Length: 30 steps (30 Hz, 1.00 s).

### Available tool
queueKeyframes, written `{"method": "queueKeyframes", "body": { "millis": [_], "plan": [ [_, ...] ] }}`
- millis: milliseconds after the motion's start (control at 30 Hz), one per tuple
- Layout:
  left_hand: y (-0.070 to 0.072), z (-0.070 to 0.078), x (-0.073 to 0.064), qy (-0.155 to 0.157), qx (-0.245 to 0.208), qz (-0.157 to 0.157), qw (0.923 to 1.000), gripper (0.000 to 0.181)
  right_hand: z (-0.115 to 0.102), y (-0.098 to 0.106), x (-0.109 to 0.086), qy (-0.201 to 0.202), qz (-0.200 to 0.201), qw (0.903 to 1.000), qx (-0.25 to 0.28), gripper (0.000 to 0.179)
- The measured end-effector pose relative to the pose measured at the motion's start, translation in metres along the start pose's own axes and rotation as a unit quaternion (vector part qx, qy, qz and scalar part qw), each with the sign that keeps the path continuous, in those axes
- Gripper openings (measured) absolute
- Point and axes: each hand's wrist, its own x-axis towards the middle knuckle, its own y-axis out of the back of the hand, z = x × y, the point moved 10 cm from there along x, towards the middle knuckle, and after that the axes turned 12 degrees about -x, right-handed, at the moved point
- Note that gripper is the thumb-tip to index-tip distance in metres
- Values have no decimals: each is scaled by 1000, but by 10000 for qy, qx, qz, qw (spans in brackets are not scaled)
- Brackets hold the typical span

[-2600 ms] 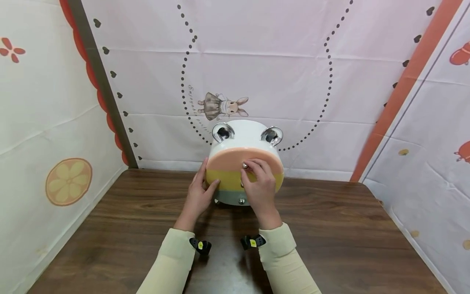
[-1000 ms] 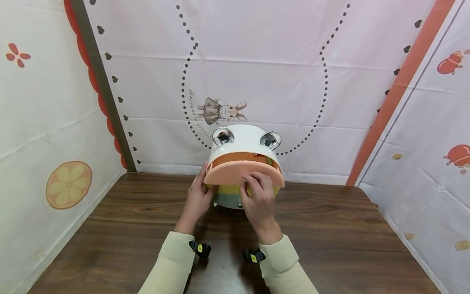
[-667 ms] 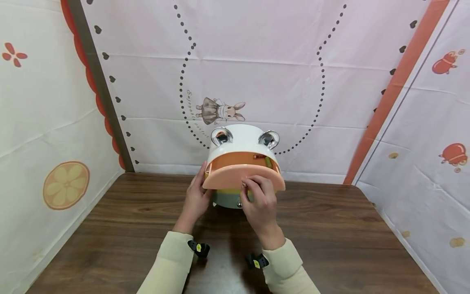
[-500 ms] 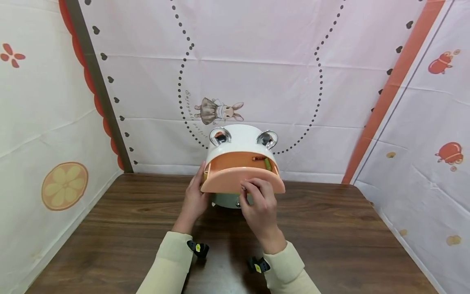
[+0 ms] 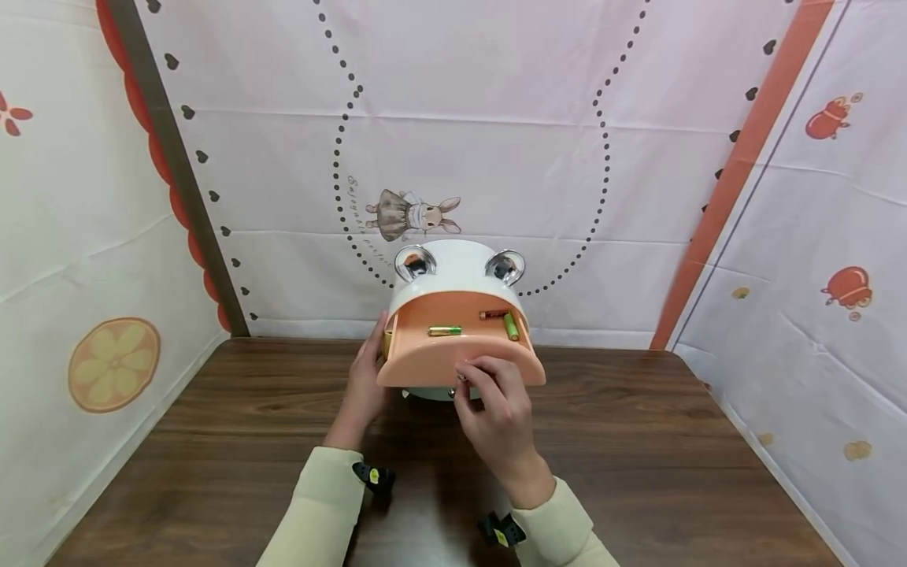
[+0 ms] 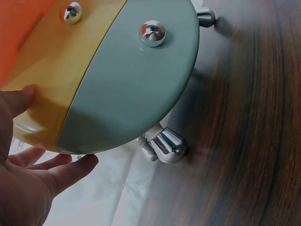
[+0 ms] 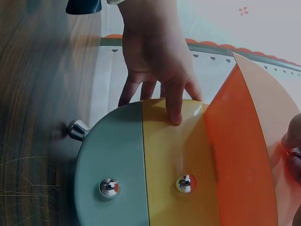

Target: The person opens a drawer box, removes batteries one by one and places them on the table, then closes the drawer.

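Observation:
A rounded white drawer organizer (image 5: pixel 457 264) with two silver ring ears stands at the back of the table. Its top orange drawer (image 5: pixel 418 367) is pulled well out. Inside lie a green battery (image 5: pixel 444 331) at the left, and a brown battery (image 5: pixel 493 314) and another green battery (image 5: pixel 512 326) at the right. My right hand (image 5: pixel 499 405) pinches the silver knob (image 5: pixel 462 377) on that drawer. My left hand (image 5: pixel 364 386) steadies the organizer's left side, thumb on the yellow drawer front (image 6: pixel 61 56) and fingers along the side. The grey-green bottom drawer (image 6: pixel 127 80) is closed.
The organizer stands on short silver feet (image 6: pixel 169 145) on a dark wooden table (image 5: pixel 638 441). Printed cloth (image 5: pixel 496 157) hangs close behind it and on both sides. Black straps with cameras sit on both wrists.
My right hand has drawn the orange drawer out toward me and slightly down, bringing the batteries into view. My left hand has kept its hold on the organizer's side.

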Motion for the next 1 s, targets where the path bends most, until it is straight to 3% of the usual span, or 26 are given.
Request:
{"method": "queueKeyframes", "body": {
  "millis": [167,667,1000],
  "plan": [
    [1,-5,0,295,-115,-118,9994,91,-5,4,0,80,18,10000,11,19],
    [-1,-7,2,140,-260,-51,9996,86,-11,13,-4,223,78,9997,78,15],
    [-1,-7,1,260,-441,-89,9986,80,-15,15,-11,353,-65,9993,39,13]
  ]
}}
